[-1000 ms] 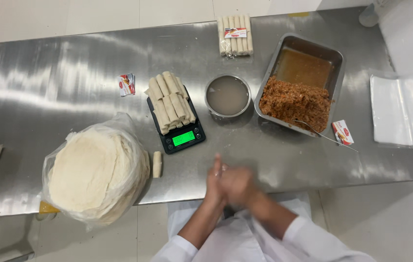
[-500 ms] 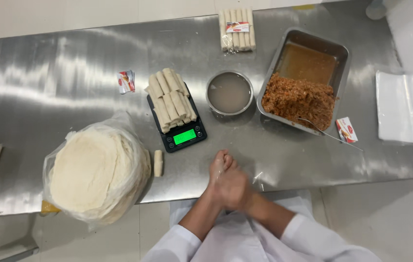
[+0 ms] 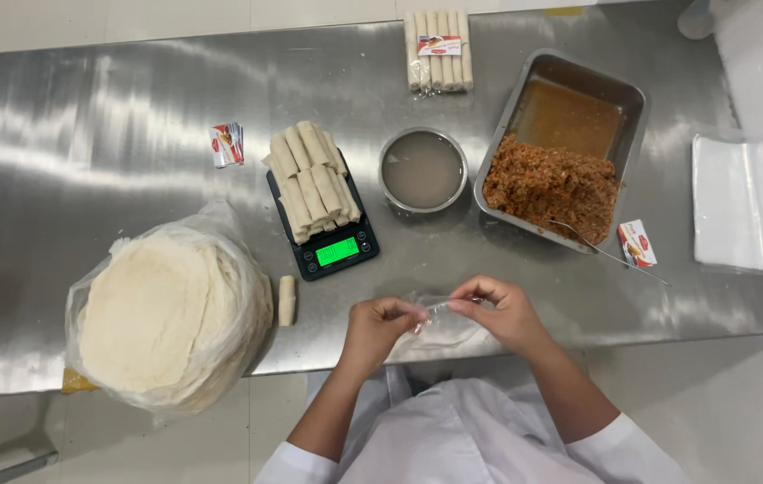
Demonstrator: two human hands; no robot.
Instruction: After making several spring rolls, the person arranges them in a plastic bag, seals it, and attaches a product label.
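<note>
- At the near edge of the steel table [image 3: 86, 108]: left hand [image 3: 377, 327] and right hand [image 3: 502, 314] each pinch an edge of a clear plastic bag [image 3: 442, 324], fingertips closed on the film, drawing its mouth apart. The bag lies flat on the metal between the hands and looks empty.
- On the black scale [image 3: 332, 246], display lit green: a two-layer pile of finished rolls [image 3: 310, 179], none bagged. By my judgement the rolling for this batch is done and the weighing is under way or done.
- Just left of the scale, apart from it: a single loose roll [image 3: 286, 300] lying on the table.
- At the far edge: a sealed pack of rolls [image 3: 437, 49] with a label card, one pack finished as far as can be seen.
- Left of the person: a stack of round wrappers [image 3: 162, 318] in an open plastic sack, still thick, so plenty of stock is left.
- Right of the scale: a round metal bowl of cloudy liquid [image 3: 422, 168]; beside it a metal tray [image 3: 628, 94] about half covered with brown shredded filling [image 3: 547, 184], a utensil resting at its lower edge.
- Label cards [image 3: 226, 143] left of the scale; another label card [image 3: 637, 242] right of the tray.
- Far right: a pile of flat clear bags [image 3: 740, 202], unused.
- Left to do, as judged: fill the open bag from the scale, label and seal it.
</note>
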